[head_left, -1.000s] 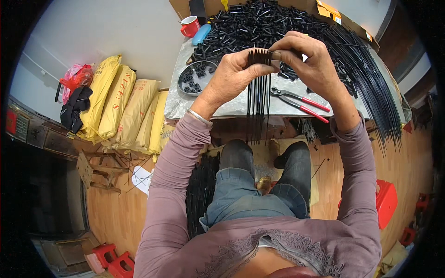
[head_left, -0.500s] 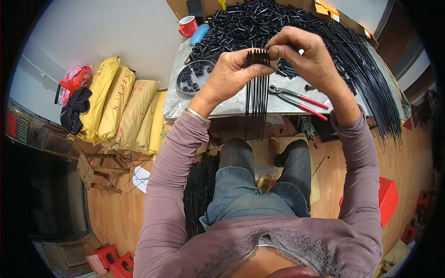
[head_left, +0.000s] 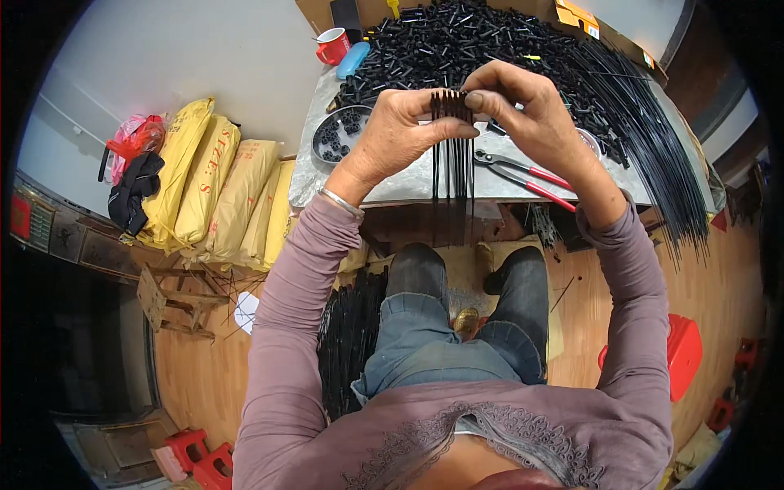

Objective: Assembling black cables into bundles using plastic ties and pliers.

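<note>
My left hand (head_left: 406, 122) is closed around a row of thin black rods (head_left: 452, 167), gripping them near their top ends between thumb and fingers. The rods hang down side by side past the table's front edge. At the row's top right end, my right hand (head_left: 523, 102) has thumb and index finger pinched together against the rods. Whatever sits between those fingertips is too small or hidden to make out. Just below my right hand, pincers with red handles (head_left: 545, 181) lie on the table. A round metal tin (head_left: 325, 162) holding small black ribbed parts stands left of my left wrist.
A large heap of short black tubes (head_left: 441, 45) covers the back of the metal-topped table (head_left: 392, 186). Long black rods (head_left: 665, 155) overhang its right edge. A red mug (head_left: 331, 47) and a blue case (head_left: 353, 60) stand back left. Yellow sacks (head_left: 184, 175) lean by the wall.
My right hand has shifted slightly down and left along the rod tops, its fingers still pinched. My left hand keeps its hold, with the rods shifted a little.
</note>
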A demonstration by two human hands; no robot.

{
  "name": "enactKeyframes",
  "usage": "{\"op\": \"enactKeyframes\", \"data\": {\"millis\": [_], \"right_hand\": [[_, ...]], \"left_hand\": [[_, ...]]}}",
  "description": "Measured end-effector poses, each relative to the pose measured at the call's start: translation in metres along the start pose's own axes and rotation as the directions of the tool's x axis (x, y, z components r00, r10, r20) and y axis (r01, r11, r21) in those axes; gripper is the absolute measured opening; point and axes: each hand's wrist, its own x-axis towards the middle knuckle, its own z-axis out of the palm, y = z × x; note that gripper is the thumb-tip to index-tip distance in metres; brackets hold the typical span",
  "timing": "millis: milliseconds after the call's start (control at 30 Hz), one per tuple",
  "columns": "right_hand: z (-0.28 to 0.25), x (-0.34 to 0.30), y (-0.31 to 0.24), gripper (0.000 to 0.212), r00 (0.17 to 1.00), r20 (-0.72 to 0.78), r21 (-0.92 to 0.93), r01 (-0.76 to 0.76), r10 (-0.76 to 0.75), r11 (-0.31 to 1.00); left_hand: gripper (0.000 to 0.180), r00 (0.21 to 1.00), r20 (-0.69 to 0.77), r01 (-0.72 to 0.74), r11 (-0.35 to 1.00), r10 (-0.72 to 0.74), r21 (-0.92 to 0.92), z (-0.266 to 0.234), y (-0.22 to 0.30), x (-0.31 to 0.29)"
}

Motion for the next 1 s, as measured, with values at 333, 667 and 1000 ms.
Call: {"op": "enactKeyframes", "data": {"millis": [333, 667, 1000], "right_hand": [[-0.003, 0.007, -0.005, 0.009, 0.996, 0.022, -0.106, 0.088, -0.086, 0.990], [-0.012, 0.019, 0.003, 0.008, 0.949, 0.090, -0.314, 0.316, -0.303, 0.895], [-0.002, 0.025, 0.010, 0.017, 0.942, 0.045, -0.274, 0.332, -0.332, 0.903]], "left_hand": [[0.016, 0.998, 0.022, -0.063, 0.987, 0.060, 0.146, -0.003, 0.004, -0.001], [0.018, 0.990, 0.056, -0.137, 0.978, 0.130, 0.156, -0.007, 0.003, 0.004], [0.015, 0.982, 0.163, -0.126, 0.967, 0.091, 0.221, -0.010, -0.001, 0.008]]}}
